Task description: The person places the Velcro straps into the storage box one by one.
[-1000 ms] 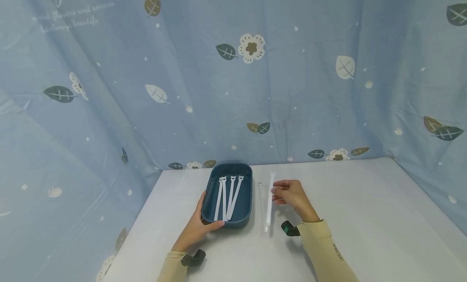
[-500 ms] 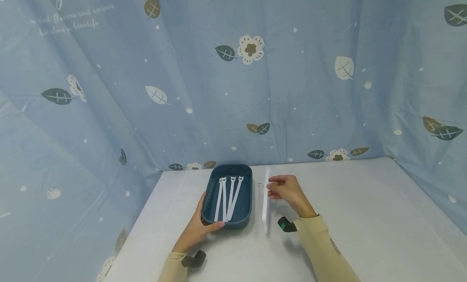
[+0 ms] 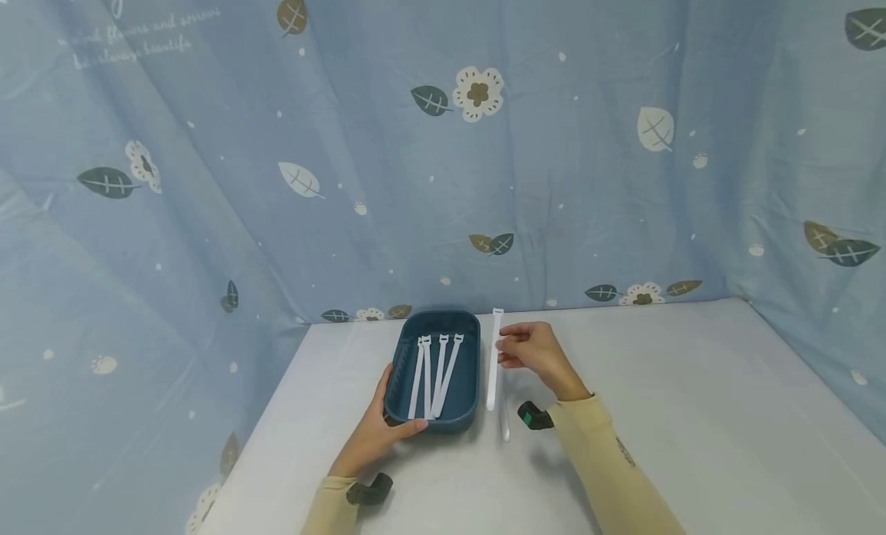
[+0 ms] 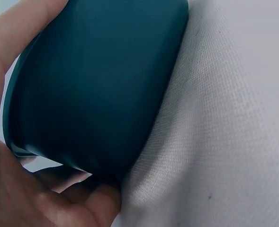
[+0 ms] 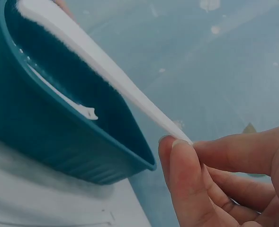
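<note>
My right hand pinches a white hook-and-loop cable tie between thumb and fingertips, just right of the blue bin. In the right wrist view, that cable tie slants up past the bin's rim. My left hand grips the bin at its near left corner, the thumb along the front rim and fingers on the left side. Several similar white cable ties lie lengthwise inside the bin, their slotted heads at the far end. Another cable tie lies on the table, partly hidden below the held one.
A white cloth-covered table extends to both sides of the hands. Behind it hangs a blue patterned curtain, reaching down to the table's back edge. Dark wrist mounts stick out from the sleeves.
The right hand has lifted the cable tie and carried it left and away from me, closer to the bin. More of the cable tie on the table now shows. The left hand stays put.
</note>
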Tool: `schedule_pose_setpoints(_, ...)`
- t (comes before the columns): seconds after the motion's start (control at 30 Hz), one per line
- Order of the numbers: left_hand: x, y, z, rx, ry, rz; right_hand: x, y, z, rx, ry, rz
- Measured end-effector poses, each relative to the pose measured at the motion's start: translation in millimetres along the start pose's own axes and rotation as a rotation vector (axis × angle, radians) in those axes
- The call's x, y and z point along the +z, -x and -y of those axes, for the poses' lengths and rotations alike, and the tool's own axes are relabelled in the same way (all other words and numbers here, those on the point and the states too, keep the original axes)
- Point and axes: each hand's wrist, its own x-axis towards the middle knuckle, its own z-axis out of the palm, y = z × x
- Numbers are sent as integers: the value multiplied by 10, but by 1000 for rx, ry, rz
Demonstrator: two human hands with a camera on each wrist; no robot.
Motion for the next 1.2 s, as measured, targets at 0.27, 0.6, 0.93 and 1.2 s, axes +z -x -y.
schedule_pose_setpoints(0.27, -13, 1, 1, -5, -13, 2, 70, -55, 82, -14, -1, 26)
schedule_pose_setpoints(0.6, -17, 4, 3, -2, -1, 3, 167, -123, 107, -22, 17, 32)
schedule_pose_setpoints(0.93, -23, 10, -32, 3, -27, 3, 274, -195, 139, 7, 36, 26)
schedule_pose_setpoints(1.2, -15, 3, -12, 0, -17, -2, 370, -253, 114, 8, 31, 54)
